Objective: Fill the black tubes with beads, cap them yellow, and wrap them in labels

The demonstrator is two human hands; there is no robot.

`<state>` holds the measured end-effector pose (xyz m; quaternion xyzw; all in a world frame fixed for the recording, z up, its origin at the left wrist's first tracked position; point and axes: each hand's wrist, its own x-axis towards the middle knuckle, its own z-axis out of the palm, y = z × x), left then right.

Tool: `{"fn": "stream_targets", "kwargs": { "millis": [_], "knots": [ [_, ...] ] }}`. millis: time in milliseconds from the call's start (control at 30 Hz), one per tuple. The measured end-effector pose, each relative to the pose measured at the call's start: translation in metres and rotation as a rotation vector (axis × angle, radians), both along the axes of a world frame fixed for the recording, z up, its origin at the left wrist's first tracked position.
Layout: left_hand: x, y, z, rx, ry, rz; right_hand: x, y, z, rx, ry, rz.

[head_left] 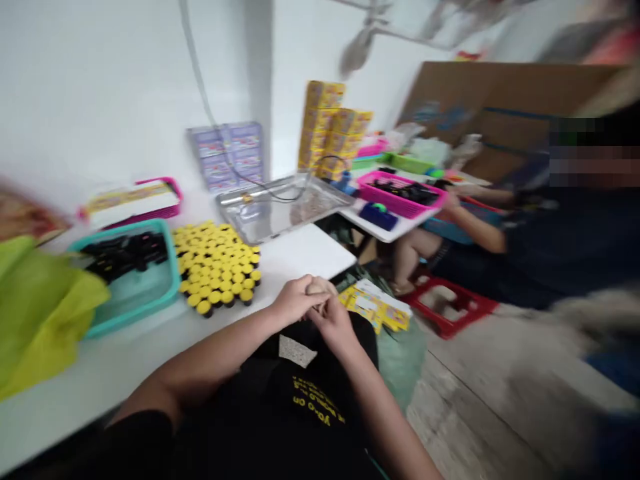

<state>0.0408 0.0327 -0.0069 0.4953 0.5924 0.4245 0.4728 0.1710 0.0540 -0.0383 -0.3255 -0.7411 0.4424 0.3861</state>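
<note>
My left hand (297, 301) and my right hand (334, 320) are clasped together above my lap, just off the table's front edge. Their fingers fold over one another, slightly blurred, and no object shows between them. Closest on the table (295, 250) is a dense group of small cylinders with yellow tops and black sides (220, 267), left of my hands. Beside that group sits a turquoise basket (175, 280) holding black parts (125, 253). Just beyond my right hand lie yellow printed cartons (377, 307), on or against a greenish bag (403, 360).
A metal tray (235, 217) lies at the back, with stacked yellow boxes (320, 127) behind it. Yellow-green cloth or plastic (40, 313) covers the left end. At right, a co-worker (550, 240) sits by another table with a pink basket (420, 208); a red stool (450, 327) stands below.
</note>
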Motion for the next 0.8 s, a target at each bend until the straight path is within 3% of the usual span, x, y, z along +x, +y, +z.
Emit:
{"fn": "stream_targets", "kwargs": {
  "millis": [167, 233, 300, 433, 533, 600, 667, 733, 800],
  "knots": [
    [-0.041, -0.052, -0.004, 0.011, -0.09, 0.224, -0.02, -0.023, -0.012, -0.535, 0.125, 0.279],
    [-0.053, -0.079, -0.005, 0.115, -0.001, 0.341, -0.036, -0.03, -0.012, -0.522, 0.08, 0.294],
    [-0.063, -0.106, -0.004, 0.183, 0.015, 0.361, -0.054, -0.039, -0.007, -0.458, 0.064, 0.298],
    [-0.081, -0.151, -0.005, 0.118, -0.287, 0.336, -0.09, -0.057, 0.005, -0.467, 0.049, 0.458],
    [-0.104, -0.181, -0.013, 0.102, -0.314, 0.621, -0.107, -0.066, 0.005, -0.6, 0.045, 0.632],
    [-0.124, -0.199, -0.021, 0.169, -0.192, 0.859, -0.111, -0.065, 0.0, -0.635, 0.059, 0.587],
    [-0.144, -0.214, -0.029, 0.209, 0.099, 1.012, -0.111, -0.056, -0.006, -0.567, 0.087, 0.41],
    [-0.157, -0.224, -0.036, 0.079, 0.49, 0.983, -0.11, -0.04, -0.01, -0.464, 0.138, 0.219],
    [-0.163, -0.228, -0.041, -0.172, 0.799, 0.83, -0.107, -0.02, -0.013, -0.365, 0.175, 0.056]
  ]
}}
